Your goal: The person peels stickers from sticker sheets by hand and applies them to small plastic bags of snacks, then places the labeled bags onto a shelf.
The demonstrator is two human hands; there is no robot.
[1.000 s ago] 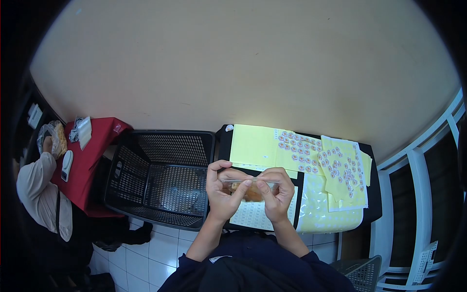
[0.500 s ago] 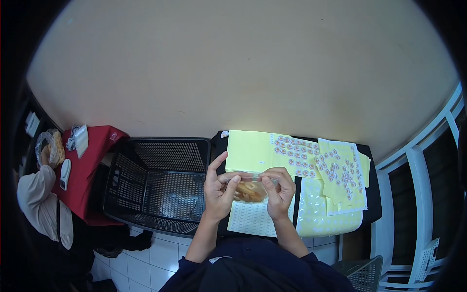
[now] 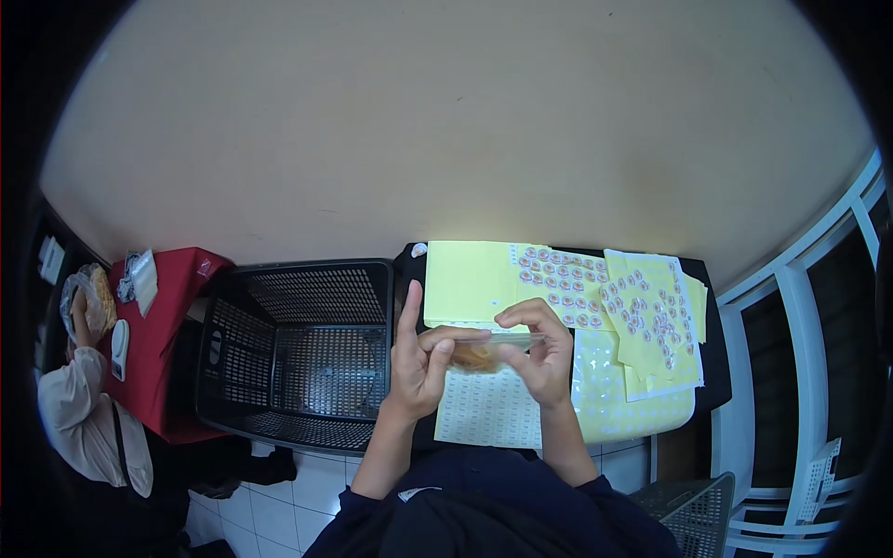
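Note:
I hold a small clear plastic pouch of yellow-brown snack pieces (image 3: pixel 476 357) in front of me, above the table. My left hand (image 3: pixel 416 367) pinches the left end of its top edge between thumb and bent fingers, with the index finger pointing up. At the right end, my right hand (image 3: pixel 542 358) has its thumb against the front of the pouch, its index finger lifted off the edge. Other right fingers are partly hidden behind the plastic. Below the pouch lies a sheet of small printed labels (image 3: pixel 488 409), and behind it a yellow sheet (image 3: pixel 465 279).
Yellow sheets with round stickers (image 3: pixel 651 321) overlap on the black-covered table's right side, near a plastic-wrapped stack (image 3: pixel 605 400). A black basket (image 3: pixel 298 432) stands left. Farther left, a person (image 3: pixel 79 418) reaches into a snack bag (image 3: pixel 100 296) by a red-covered table (image 3: pixel 158 381).
My right index finger has lifted from the pouch's top edge and the right thumb has shifted. The pouch now shows more edge-on. My left hand keeps its pinch.

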